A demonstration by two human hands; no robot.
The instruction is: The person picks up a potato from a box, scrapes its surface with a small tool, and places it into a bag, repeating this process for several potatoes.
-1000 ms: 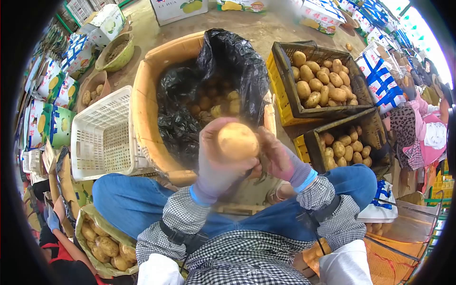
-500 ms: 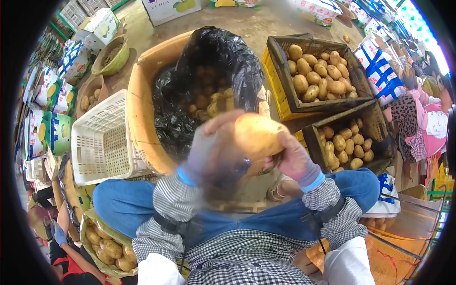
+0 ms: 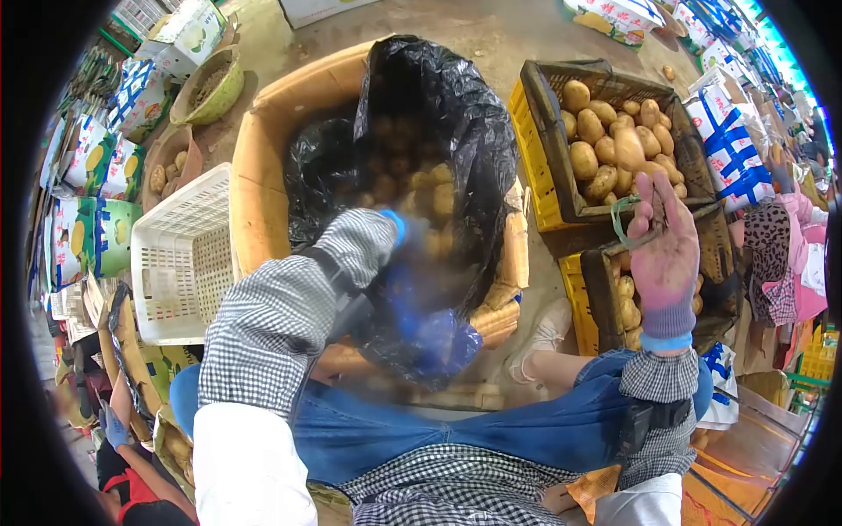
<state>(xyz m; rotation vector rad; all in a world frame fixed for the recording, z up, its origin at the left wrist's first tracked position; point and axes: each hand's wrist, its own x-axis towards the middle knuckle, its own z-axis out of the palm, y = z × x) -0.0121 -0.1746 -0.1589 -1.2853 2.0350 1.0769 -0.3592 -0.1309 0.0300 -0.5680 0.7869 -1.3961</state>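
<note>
My right hand (image 3: 665, 250), in a soiled glove with a grey cuff, is stretched palm up over the two crates, with a thin green loop at its fingers. Just beyond the fingertips, an elongated potato (image 3: 628, 149) appears over the upper dark crate (image 3: 574, 207), among several other potatoes. My left hand (image 3: 423, 250) is smeared by motion over the black plastic liner (image 3: 474, 114) of a large cardboard box (image 3: 259, 167). Potatoes (image 3: 434, 191) lie inside that liner. Blue plastic (image 3: 438, 342) shows below the left hand; whether that hand holds anything, I cannot tell.
A white plastic basket (image 3: 149, 298) stands left of the box. The lower dark crate (image 3: 719, 263), partly behind my right hand, holds more potatoes. A green basin (image 3: 228, 96) and printed cartons (image 3: 79, 241) are farther left. Another person's gloved hand (image 3: 114, 427) is at the lower left.
Both hands held a large potato between them earlier. Now my right hand has swung right over the crates and opened, and my left hand has shifted over the liner. The view has shifted slightly.
</note>
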